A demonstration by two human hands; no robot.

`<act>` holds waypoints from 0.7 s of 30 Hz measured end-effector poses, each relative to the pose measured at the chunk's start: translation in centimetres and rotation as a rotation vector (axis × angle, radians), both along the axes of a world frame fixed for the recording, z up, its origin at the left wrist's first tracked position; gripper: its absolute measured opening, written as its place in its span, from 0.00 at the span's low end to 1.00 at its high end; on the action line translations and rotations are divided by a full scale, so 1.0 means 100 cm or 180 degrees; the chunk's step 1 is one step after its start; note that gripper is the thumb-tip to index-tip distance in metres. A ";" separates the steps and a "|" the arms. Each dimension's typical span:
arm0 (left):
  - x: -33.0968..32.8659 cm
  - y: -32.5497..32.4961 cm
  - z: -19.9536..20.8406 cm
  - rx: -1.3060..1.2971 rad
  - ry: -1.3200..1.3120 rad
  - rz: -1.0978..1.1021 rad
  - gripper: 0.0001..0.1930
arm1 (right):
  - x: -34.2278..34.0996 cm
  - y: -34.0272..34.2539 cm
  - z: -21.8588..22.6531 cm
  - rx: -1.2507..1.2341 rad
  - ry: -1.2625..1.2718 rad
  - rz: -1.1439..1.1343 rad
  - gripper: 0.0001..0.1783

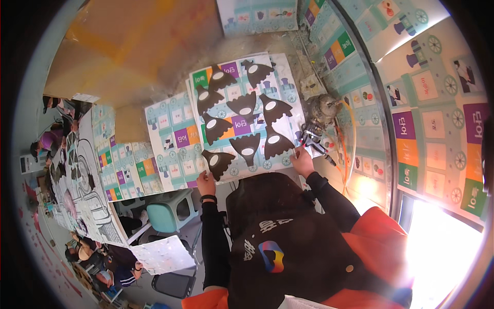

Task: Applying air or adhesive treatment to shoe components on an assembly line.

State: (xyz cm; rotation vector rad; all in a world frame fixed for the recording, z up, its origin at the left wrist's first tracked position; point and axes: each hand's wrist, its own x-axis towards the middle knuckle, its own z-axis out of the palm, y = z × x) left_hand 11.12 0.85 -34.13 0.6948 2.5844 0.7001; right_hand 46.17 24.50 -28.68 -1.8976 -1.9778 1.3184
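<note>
A printed board [282,154] lies on the table in front of me, patterned in teal, purple, orange and green. Several dark skirt-shaped pieces [221,164] with scalloped edges and pale ovals are spread over it. My left hand [206,184] is closed at the board's near left corner, below the nearest left piece. At the near right edge, my right hand [303,162] is closed on the board too, its fingertips pointing up along it. Just beyond the right hand rests a small metal spray gun [311,138] with a hose.
An orange hose [355,139] loops along the right side. More printed sheets [177,136] cover the table to the left, and others line the wall [435,129]. Brown cardboard [139,46] stands at the back. A teal stool [170,212] is below left; other people [98,265] sit farther left.
</note>
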 end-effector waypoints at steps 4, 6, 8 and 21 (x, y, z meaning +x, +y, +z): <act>0.006 0.001 0.030 0.0850 -0.2460 0.0859 0.16 | 0.035 0.004 0.001 -0.1362 0.1244 -0.0350 0.20; 0.022 0.019 0.064 0.0985 -0.2678 0.0836 0.18 | 0.044 0.006 -0.005 -0.1480 0.1659 -0.0534 0.22; 0.028 0.023 0.074 0.1111 -0.2903 0.0862 0.21 | 0.048 0.011 -0.003 -0.1624 0.2052 -0.0683 0.25; 0.026 -0.050 0.062 0.2116 -0.2748 0.1400 0.29 | 0.093 0.034 0.028 -0.0108 0.1500 -0.0749 0.24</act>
